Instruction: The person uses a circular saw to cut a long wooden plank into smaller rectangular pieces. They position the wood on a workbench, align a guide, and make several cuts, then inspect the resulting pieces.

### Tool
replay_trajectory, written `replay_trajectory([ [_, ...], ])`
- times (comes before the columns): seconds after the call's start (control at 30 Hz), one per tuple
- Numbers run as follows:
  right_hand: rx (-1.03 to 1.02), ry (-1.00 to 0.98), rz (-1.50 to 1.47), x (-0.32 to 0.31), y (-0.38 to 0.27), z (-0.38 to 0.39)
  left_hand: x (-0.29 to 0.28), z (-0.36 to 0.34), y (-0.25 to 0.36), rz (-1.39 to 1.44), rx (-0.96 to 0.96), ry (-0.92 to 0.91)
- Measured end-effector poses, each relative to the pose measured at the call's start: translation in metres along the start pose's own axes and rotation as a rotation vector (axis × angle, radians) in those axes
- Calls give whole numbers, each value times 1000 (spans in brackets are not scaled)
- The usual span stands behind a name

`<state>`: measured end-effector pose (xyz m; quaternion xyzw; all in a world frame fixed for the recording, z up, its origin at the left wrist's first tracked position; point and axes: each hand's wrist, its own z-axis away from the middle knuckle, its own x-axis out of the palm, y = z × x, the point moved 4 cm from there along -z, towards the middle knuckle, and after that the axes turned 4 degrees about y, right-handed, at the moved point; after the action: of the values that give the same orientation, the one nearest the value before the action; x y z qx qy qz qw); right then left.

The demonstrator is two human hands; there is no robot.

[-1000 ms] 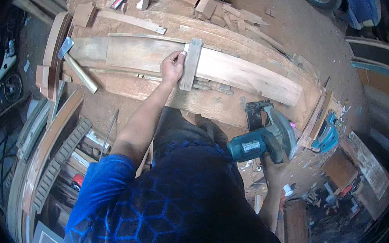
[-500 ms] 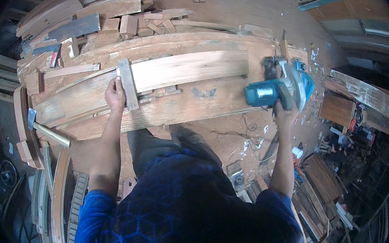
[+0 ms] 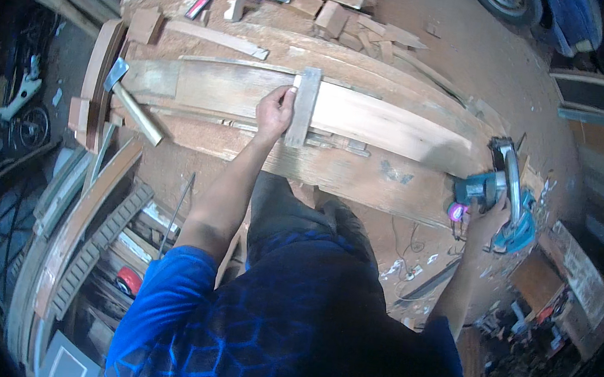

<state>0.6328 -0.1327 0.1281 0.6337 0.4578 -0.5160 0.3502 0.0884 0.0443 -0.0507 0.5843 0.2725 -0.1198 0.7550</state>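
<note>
The plank (image 3: pixel 367 115) lies flat on the table (image 3: pixel 361 183), its long axis running left to right, from near the table's left edge to just short of the right edge. A short batten (image 3: pixel 302 107) lies across it at about mid-length, its own long axis front to back, square to the plank.

The left hand (image 3: pixel 274 112) is closed on the batten's left side, fingers curled over the edge, pressing it down onto the plank. The right hand (image 3: pixel 486 219) grips the handle of a circular saw (image 3: pixel 500 187), which sits at the table's right edge, just beyond the plank's right end.

So the batten is well to the left of the saw, with most of the plank's right half between them. The left hand is the nearer one to the batten; the saw's blade stands roughly parallel to the batten and across the plank's length. A hammer (image 3: pixel 132 103) lies near the table's left edge, untouched.
</note>
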Motion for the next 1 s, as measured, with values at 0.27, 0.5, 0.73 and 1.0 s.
replay_trajectory([
  [0.27,-600,-446,-175,111,-235,-32,-2,0,2,18,-62,-35],
  [0.5,-789,-683,-271,137,-330,-47,-4,0,5,44,-77,-45],
  [0.73,-824,-738,-251,139,-338,-58,-5,-2,3,-6,-36,-48],
  [1.0,-831,-661,-254,141,-338,-50,-4,0,6,32,-81,-45],
])
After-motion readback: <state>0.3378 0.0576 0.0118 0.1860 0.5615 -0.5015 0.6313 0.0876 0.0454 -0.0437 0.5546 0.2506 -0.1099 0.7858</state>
